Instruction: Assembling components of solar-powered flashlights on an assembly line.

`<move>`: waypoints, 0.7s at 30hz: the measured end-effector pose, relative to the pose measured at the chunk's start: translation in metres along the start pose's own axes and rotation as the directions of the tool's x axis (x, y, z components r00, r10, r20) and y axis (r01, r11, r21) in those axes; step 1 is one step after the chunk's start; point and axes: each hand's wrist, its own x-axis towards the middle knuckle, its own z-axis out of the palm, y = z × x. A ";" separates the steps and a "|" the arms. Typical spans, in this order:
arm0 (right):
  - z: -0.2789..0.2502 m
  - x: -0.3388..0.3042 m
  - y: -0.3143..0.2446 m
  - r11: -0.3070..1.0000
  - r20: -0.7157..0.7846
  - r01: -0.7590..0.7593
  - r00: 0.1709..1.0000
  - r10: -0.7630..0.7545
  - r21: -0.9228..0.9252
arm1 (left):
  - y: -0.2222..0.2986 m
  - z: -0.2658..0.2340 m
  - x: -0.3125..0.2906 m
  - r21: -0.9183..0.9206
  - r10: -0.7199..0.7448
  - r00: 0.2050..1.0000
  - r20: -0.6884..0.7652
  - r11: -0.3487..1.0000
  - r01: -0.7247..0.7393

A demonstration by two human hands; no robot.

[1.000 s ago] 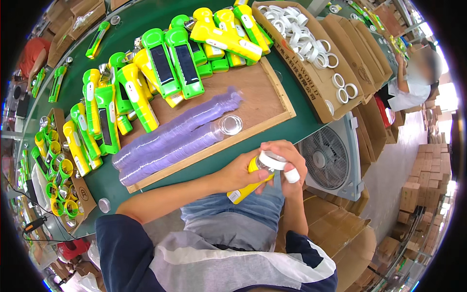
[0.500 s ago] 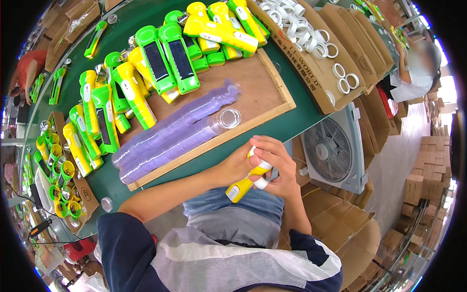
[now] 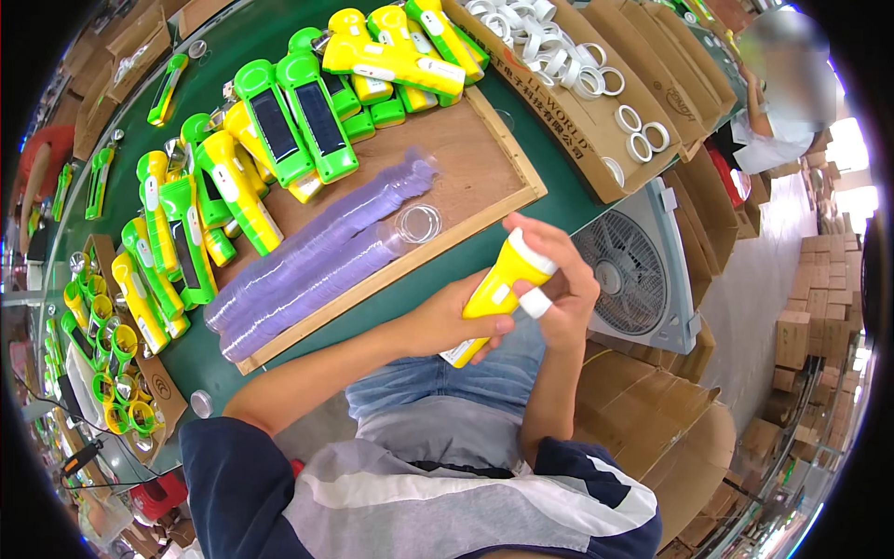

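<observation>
My left hand [image 3: 454,319] is wrapped round the yellow body of a flashlight [image 3: 494,293], tilted with its head up and to the right. A white ring [image 3: 529,253] sits on the flashlight's head, and the fingers of my right hand [image 3: 573,291] curl against it. Another loose white ring [image 3: 535,303] is held in the lower fingers of that same hand, beside the flashlight. Beyond my hands, a wooden-framed tray [image 3: 514,191] holds two long rows of thin, purple-tinted clear discs [image 3: 312,270]. A few clear discs [image 3: 418,224] lie at their right end.
Many yellow and green flashlights [image 3: 318,116] lie piled on the tray and green table [image 3: 391,296]. A cardboard box of white rings [image 3: 573,70] stands at the far right. A box fan [image 3: 624,265] stands right of my hands. Another person [image 3: 787,93] is at the right.
The flashlight has been raised and turned, showing more of its yellow body. My right hand has moved up and right, its fingers opening somewhat around the head. My left grip has shifted down the body.
</observation>
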 end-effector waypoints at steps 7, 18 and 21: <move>0.003 -0.020 0.004 0.936 -0.056 0.113 0.993 -0.099 0.333 | -0.002 0.002 0.000 0.134 0.050 0.991 0.123 0.989 -0.067; -0.008 -0.008 -0.041 0.938 0.217 -0.198 0.940 0.264 -0.283 | -0.007 0.018 -0.003 0.736 -0.018 1.000 0.005 0.676 0.008; -0.021 -0.002 -0.035 1.000 0.429 0.006 0.903 -0.005 0.000 | -0.017 0.019 -0.007 0.151 -0.164 0.942 0.294 0.981 0.124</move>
